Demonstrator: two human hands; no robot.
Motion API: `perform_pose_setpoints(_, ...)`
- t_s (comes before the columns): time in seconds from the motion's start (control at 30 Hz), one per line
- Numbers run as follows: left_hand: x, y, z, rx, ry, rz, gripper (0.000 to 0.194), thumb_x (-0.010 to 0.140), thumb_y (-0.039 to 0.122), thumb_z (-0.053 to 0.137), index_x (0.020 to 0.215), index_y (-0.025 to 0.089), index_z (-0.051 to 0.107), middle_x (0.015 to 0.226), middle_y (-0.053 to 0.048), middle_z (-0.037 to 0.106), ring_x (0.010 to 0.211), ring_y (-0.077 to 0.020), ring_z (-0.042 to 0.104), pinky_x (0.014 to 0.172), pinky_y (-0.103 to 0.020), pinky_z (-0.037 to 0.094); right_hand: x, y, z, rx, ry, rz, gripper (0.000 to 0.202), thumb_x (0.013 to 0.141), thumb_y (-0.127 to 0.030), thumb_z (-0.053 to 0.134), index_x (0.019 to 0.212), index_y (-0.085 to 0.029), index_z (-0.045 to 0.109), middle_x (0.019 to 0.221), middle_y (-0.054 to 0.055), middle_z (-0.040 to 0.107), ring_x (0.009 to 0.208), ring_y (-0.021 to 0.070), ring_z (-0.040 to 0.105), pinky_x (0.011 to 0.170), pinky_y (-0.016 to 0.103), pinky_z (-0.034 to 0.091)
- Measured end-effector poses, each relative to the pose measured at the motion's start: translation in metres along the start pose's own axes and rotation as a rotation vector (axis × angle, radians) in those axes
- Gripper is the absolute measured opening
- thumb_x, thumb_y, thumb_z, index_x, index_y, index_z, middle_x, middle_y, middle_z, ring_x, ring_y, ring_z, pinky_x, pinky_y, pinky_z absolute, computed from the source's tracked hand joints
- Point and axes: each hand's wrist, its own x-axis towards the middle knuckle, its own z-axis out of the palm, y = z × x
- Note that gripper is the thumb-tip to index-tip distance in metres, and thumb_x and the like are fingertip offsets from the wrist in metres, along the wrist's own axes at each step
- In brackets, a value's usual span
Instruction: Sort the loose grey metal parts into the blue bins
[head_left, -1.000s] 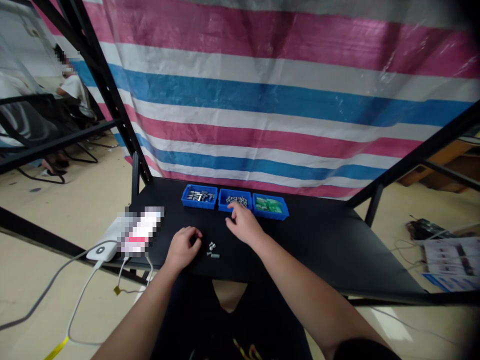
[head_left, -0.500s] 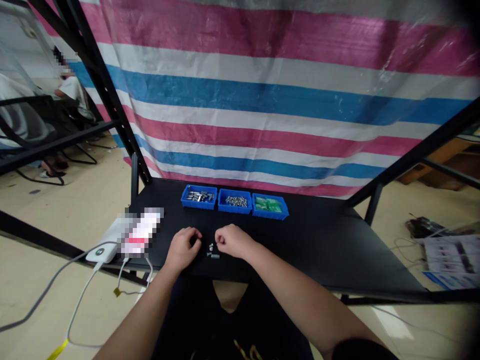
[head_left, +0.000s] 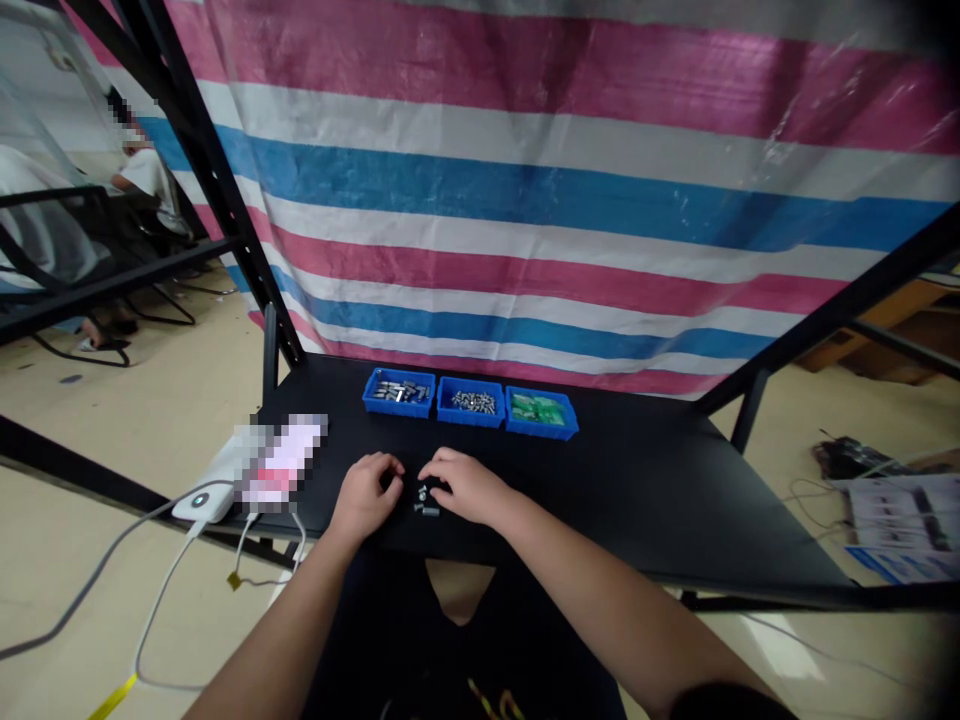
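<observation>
Several small metal parts (head_left: 423,494) lie on the black table (head_left: 622,490) between my hands, among them a short grey cylinder (head_left: 430,512). My right hand (head_left: 466,486) is just right of them, thumb and fingers apart, with nothing seen between them. My left hand (head_left: 367,494) rests on the table to their left, fingers curled with a gap to the thumb, nothing visible in it. Behind stand three blue bins: one with metal cylinders (head_left: 399,392), one with small screws (head_left: 471,402), one with green pieces (head_left: 540,412).
At the table's left lie a white power bank (head_left: 214,490) and a blurred-out phone (head_left: 285,462) with cables. A striped sheet (head_left: 510,200) hangs behind the table between black frame posts. A seated person (head_left: 146,175) is at the far left.
My right hand has opened, its fingers spreading from a closed pinch and reaching slightly left over the small metal parts. My left hand has stayed in place.
</observation>
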Motion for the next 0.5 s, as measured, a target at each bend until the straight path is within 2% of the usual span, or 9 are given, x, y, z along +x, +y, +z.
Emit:
perform_pose_setpoints(0.13,0.0,0.0,-0.001,0.001,0.0,-0.004,0.012,0.08,0.016,0.056,0.086,0.023,0.063,0.084,-0.002,0.065,0.084,-0.0212,0.059,0.079,-0.034,0.044,0.006,-0.003,0.009,-0.078,-0.08,0.022,0.02,0.084,-0.012,0.067,0.098,-0.022,0.075,0.099,0.003,0.063,0.088,0.0144,0.062,0.081,0.024,0.045)
perform_pose_setpoints(0.23,0.0,0.0,-0.001,0.008,-0.003,-0.003,0.012,0.08,0.015,0.055,0.085,0.023,0.063,0.083,-0.002,0.065,0.083,-0.0212,0.059,0.079,-0.034,0.044,0.012,-0.004,-0.004,-0.133,-0.17,0.039,0.017,0.08,-0.011,0.068,0.091,-0.022,0.075,0.094,0.002,0.065,0.081,0.0138,0.061,0.073,0.023,0.044)
perform_pose_setpoints(0.3,0.0,0.001,0.0,0.011,0.003,-0.003,0.012,0.079,0.015,0.056,0.085,0.023,0.063,0.083,-0.002,0.065,0.082,-0.0211,0.059,0.079,-0.034,0.044,0.017,-0.003,-0.02,-0.172,-0.165,0.077,0.016,0.079,-0.011,0.068,0.087,-0.022,0.075,0.09,0.002,0.067,0.078,0.0143,0.062,0.072,0.024,0.044)
perform_pose_setpoints(0.33,0.0,0.001,0.0,0.01,0.007,-0.004,0.012,0.079,0.015,0.056,0.085,0.023,0.063,0.083,-0.002,0.065,0.082,-0.021,0.059,0.079,-0.033,0.045,0.019,-0.001,-0.029,-0.193,-0.097,0.123,0.015,0.08,-0.012,0.068,0.089,-0.022,0.075,0.089,0.002,0.068,0.078,0.0151,0.063,0.072,0.025,0.044)
perform_pose_setpoints(0.43,0.0,0.001,0.0,0.005,0.013,-0.007,0.011,0.08,0.016,0.056,0.084,0.023,0.063,0.082,-0.002,0.064,0.081,-0.0207,0.059,0.078,-0.033,0.045,0.024,0.007,-0.054,-0.252,0.263,0.317,0.023,0.085,-0.017,0.067,0.107,-0.02,0.072,0.093,0.005,0.071,0.084,0.0182,0.064,0.076,0.028,0.046)
perform_pose_setpoints(0.5,0.0,0.001,0.0,0.005,0.007,-0.006,0.011,0.08,0.016,0.056,0.085,0.023,0.063,0.081,-0.002,0.064,0.081,-0.0206,0.059,0.078,-0.033,0.045,0.023,0.01,-0.061,-0.249,0.373,0.371,0.03,0.085,-0.021,0.069,0.115,-0.019,0.068,0.094,0.005,0.072,0.083,0.0184,0.064,0.076,0.028,0.046)
